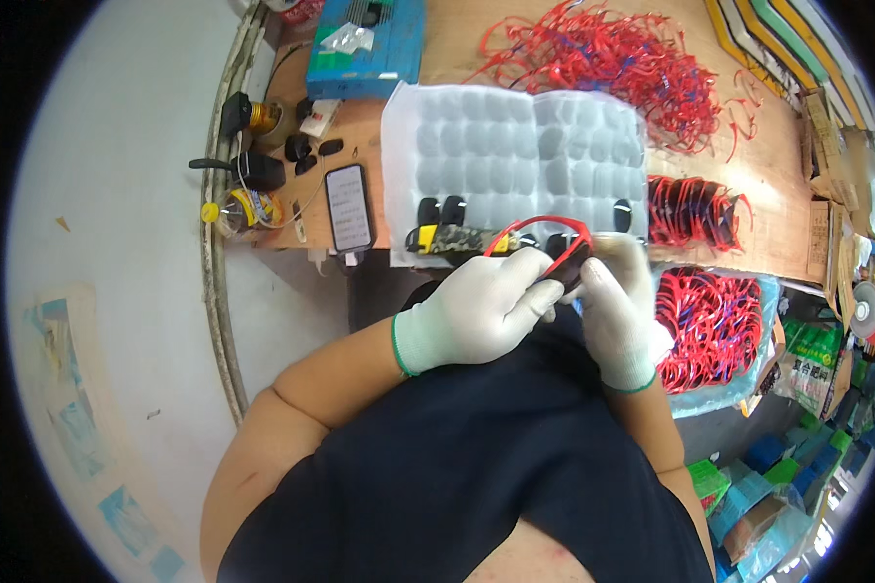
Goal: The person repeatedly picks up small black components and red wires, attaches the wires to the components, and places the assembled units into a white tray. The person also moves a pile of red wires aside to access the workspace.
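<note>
Between my gloved hands is a red glasses frame (546, 222) with a dark lens (572, 264) at its near side. My left hand (486, 309) is closed on the frame, thumb and fingers pinching its lower part. My right hand (614, 316) closes on the frame's other side, its thumb up by the lens; its far fingers are smeared by motion. Just beyond the hands lies a white padded sheet (527, 167) with rows of dark lens shapes showing through. Loose dark lenses (452, 210) and a yellow-and-camouflage strip-like object (467, 239) lie along its near edge.
A tangled heap of red frames (612, 73) covers the far right table. Nearer stand a row of red glasses (692, 212) and a lined box of red frames (712, 330). Left are a phone (349, 209), a yellow-capped bottle (248, 211) and a blue metal box (367, 53).
</note>
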### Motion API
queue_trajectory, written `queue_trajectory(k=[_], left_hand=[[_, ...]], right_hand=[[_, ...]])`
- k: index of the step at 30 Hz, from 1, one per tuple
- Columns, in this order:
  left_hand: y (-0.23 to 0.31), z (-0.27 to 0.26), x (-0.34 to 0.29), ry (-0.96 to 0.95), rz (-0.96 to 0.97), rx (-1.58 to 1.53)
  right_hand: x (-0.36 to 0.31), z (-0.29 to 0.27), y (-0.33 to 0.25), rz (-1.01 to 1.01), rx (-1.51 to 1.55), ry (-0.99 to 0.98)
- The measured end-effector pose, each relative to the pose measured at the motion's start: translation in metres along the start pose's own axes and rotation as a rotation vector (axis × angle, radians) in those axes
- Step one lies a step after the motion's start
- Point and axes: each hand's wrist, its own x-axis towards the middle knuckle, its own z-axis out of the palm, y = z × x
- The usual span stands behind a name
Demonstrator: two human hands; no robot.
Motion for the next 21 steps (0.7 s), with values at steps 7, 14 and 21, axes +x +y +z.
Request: queue_trajectory(k=[7,14,21], left_hand=[[0.053,0.018,0.014,-0.224,-0.108,-0.149],[0.06,0.04,0.041,0.001,-0.134,0.003],[0.046,0.069,0.037,0.338,0.069,-0.102]], right_hand=[[0.014,-0.047,-0.037,0.372,0.486,-0.553],[0.038,-0.065,-0.054,0.313,0.384,-0.481],[0.061,-0.067,-0.109,0.351,-0.015,-0.598]])
